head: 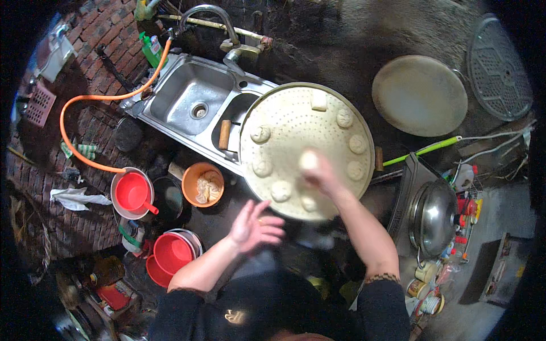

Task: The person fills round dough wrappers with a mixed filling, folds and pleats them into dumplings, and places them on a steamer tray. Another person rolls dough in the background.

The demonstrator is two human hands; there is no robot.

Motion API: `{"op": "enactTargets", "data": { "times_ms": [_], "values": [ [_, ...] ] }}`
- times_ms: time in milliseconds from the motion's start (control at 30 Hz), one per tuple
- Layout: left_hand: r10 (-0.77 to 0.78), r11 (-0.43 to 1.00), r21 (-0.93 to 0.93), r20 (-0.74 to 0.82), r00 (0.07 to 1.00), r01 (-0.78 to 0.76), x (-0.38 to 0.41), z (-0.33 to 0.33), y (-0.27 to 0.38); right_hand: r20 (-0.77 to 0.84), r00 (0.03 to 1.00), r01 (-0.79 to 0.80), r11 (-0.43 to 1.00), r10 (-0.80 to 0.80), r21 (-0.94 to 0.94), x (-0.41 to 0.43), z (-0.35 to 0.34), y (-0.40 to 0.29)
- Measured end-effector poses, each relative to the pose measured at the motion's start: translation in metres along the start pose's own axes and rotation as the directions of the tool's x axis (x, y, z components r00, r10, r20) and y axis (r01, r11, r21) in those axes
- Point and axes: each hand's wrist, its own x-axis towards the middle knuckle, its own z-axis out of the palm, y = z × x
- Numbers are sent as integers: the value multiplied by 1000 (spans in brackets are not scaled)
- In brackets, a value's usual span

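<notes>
A wide round steamer tray [298,128] with small holes and wooden handles lies before me, partly over the sink. Several pleated dough buns [344,118] are spaced around its rim, and a plain squarish dough piece [318,99] sits near its far edge. My right hand [319,170] is over the tray, blurred, with a pale dough piece [309,160] at its fingertips. Just off the tray's near left edge, my left hand [257,228] has its fingers spread and holds nothing. Whether the dough at my right hand touches the tray is unclear.
A steel double sink [192,102] with a curved faucet [209,8] stands beyond on the left. An orange bucket [203,184] and red basins [172,253] are at left. At right are a lidded wok [435,219], a round board [420,96] and a green-handled tool [439,147].
</notes>
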Motion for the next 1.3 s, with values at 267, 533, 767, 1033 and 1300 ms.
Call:
{"op": "enactTargets", "data": {
  "times_ms": [267, 533, 767, 1033, 1300],
  "values": [
    [120, 966, -215, -116, 986, -143, -23, -56, 42, -243, 885, -39, 456, -397, -889, 199, 49, -22],
    [109, 961, -231, -180, 978, -150, -16, -74, 54, -313, 912, -183, 421, -266, -889, 218, 50, -18],
    [94, 973, -190, -185, 978, -129, -9, -68, 55, -304, 921, -193, 391, -245, -900, 215, 56, -25],
    [88, 980, -159, -199, 976, -120, -10, -70, 48, -277, 922, -145, 422, -270, -895, 215, 49, -22],
    [233, 970, 146, -334, 913, -194, -9, -68, 58, -405, 898, -86, 832, -174, -548, 221, 32, -38]
  ]
}}
